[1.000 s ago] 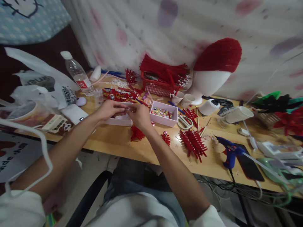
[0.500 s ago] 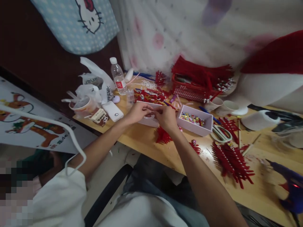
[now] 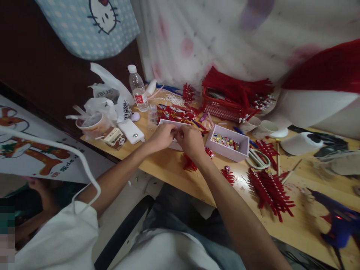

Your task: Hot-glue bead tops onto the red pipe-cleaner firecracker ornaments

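Note:
My left hand (image 3: pixel 164 137) and my right hand (image 3: pixel 191 141) meet over a white box (image 3: pixel 168 122) near the middle of the table. The fingertips of both are pinched together; whatever lies between them is too small and hidden to make out. Right of my hands stands a second pale box (image 3: pixel 231 153) with colourful beads (image 3: pixel 225 140) inside. Under my right wrist lies a red fuzzy piece (image 3: pixel 190 162), partly covered. A smaller red piece with a bead (image 3: pixel 227 174) lies nearer the table's front edge.
A red basket (image 3: pixel 221 109) of red fuzzy stems stands behind. Scissors (image 3: pixel 258 159), beaded red strips (image 3: pixel 270 191) and a blue glue gun (image 3: pixel 334 215) are on the right. A water bottle (image 3: pixel 138 90), power bank (image 3: pixel 131 131) and cup (image 3: pixel 91 125) are on the left. Another person's arm (image 3: pixel 42 195) shows lower left.
My fingers have drawn closer together over the white box, the left fingers now more curled. The whole view has shifted slightly. At lower left the other person's arm has moved.

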Motion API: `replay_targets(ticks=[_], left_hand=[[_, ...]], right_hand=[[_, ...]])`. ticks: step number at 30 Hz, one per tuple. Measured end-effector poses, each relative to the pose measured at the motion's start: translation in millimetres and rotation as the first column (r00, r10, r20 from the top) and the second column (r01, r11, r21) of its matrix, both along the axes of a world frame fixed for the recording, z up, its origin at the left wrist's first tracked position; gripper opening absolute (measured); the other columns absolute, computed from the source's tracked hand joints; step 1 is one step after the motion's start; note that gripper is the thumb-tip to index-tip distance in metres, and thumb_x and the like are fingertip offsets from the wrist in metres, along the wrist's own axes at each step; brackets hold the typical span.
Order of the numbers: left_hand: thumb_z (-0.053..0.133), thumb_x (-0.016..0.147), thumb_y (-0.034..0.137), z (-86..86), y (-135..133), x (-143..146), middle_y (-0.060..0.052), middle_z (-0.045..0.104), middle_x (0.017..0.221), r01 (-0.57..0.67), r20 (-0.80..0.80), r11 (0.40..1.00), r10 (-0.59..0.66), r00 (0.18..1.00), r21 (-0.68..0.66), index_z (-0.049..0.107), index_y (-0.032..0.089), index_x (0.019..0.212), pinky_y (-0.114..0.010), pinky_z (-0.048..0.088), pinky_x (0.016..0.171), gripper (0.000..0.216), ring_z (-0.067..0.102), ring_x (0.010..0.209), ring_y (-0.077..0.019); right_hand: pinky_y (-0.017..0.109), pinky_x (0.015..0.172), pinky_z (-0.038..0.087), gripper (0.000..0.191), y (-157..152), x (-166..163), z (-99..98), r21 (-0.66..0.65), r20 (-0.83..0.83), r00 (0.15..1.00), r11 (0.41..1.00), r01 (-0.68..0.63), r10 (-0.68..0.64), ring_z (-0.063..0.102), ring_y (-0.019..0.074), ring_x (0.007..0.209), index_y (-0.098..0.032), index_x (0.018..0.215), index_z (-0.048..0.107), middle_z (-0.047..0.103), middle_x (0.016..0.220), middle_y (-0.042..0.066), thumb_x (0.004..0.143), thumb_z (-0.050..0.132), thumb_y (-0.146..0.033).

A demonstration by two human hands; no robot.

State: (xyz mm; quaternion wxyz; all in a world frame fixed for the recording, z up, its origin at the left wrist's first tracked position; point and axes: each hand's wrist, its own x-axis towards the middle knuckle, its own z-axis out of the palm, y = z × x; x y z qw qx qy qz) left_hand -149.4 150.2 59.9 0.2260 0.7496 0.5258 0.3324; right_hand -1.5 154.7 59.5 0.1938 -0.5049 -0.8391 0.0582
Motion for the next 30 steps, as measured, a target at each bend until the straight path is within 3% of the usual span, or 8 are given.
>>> replay_targets(ticks=[5, 10, 13, 16, 24, 30], left_hand=[[0.053, 0.075, 0.012, -1.2, 2.9, -2.6, -0.004, 0.068, 0.067, -0.017, -0.033, 1.000, 0.016, 0.999, -0.024, 0.064, 0.017, 0.061, -0.028, 0.045, 0.066, 0.018, 0.059, 0.070, -0.0181], [0.052, 0.080, 0.016, -4.2, 4.1, -8.8, -0.004, 0.068, 0.067, -0.023, 0.054, 0.993, 0.029, 0.998, -0.114, 0.065, 0.015, 0.068, -0.026, 0.046, 0.062, 0.018, 0.061, 0.063, -0.0147], [0.054, 0.083, 0.020, -7.7, 6.1, -12.1, -0.005, 0.068, 0.068, -0.028, 0.187, 0.985, 0.060, 0.981, -0.170, 0.066, 0.014, 0.073, -0.025, 0.047, 0.059, 0.016, 0.060, 0.059, -0.0131], [0.057, 0.084, 0.021, -9.2, 6.9, -13.3, -0.006, 0.068, 0.068, -0.021, 0.215, 0.984, 0.060, 0.975, -0.178, 0.065, 0.014, 0.071, -0.025, 0.048, 0.057, 0.017, 0.060, 0.058, -0.0132], [0.054, 0.087, 0.020, -5.8, 3.7, -14.6, -0.004, 0.068, 0.066, 0.028, 0.179, 0.980, 0.007, 0.984, -0.195, 0.066, 0.014, 0.071, -0.024, 0.047, 0.057, 0.020, 0.061, 0.059, -0.0128], [0.052, 0.084, 0.014, -5.4, 2.5, -4.7, -0.005, 0.069, 0.072, -0.055, -0.023, 0.998, 0.055, 0.998, 0.008, 0.067, 0.016, 0.070, -0.029, 0.046, 0.068, 0.020, 0.061, 0.071, -0.0173]], right_hand=[[0.029, 0.071, 0.040, 0.025, 1.4, 3.4, -7.1, 0.092, 0.028, 0.997, 0.993, -0.072, 0.069, 0.062, 0.0225, 0.089, -0.012, 0.100, 0.070, 0.069, 0.099, 0.014, 0.093, 0.047, -0.017], [0.027, 0.074, 0.043, 0.023, 17.9, 11.1, -20.4, 0.085, -0.266, 0.961, 0.995, -0.049, 0.070, 0.061, 0.0182, 0.079, -0.015, 0.091, 0.074, 0.070, 0.086, 0.008, 0.084, 0.053, -0.011], [0.027, 0.076, 0.045, 0.029, 22.6, 14.2, -23.2, 0.058, -0.404, 0.906, 0.992, -0.115, 0.129, 0.063, 0.0167, 0.079, -0.016, 0.100, 0.076, 0.072, 0.089, 0.006, 0.082, 0.055, -0.009], [0.026, 0.077, 0.047, 0.032, 19.7, 13.3, -20.5, 0.062, -0.479, 0.863, 0.987, -0.149, 0.161, 0.064, 0.0161, 0.080, -0.019, 0.110, 0.075, 0.073, 0.094, 0.006, 0.082, 0.059, -0.012], [0.025, 0.076, 0.044, 0.024, 19.2, 9.7, -19.4, 0.060, -0.367, 0.904, 0.975, -0.212, 0.220, 0.064, 0.0159, 0.077, -0.020, 0.093, 0.079, 0.075, 0.088, 0.005, 0.085, 0.057, -0.014], [0.026, 0.072, 0.040, 0.017, 12.2, -2.0, -19.4, 0.062, -0.292, 0.955, 0.997, -0.044, 0.060, 0.060, 0.0168, 0.075, -0.016, 0.083, 0.072, 0.070, 0.080, 0.006, 0.081, 0.056, -0.015]])
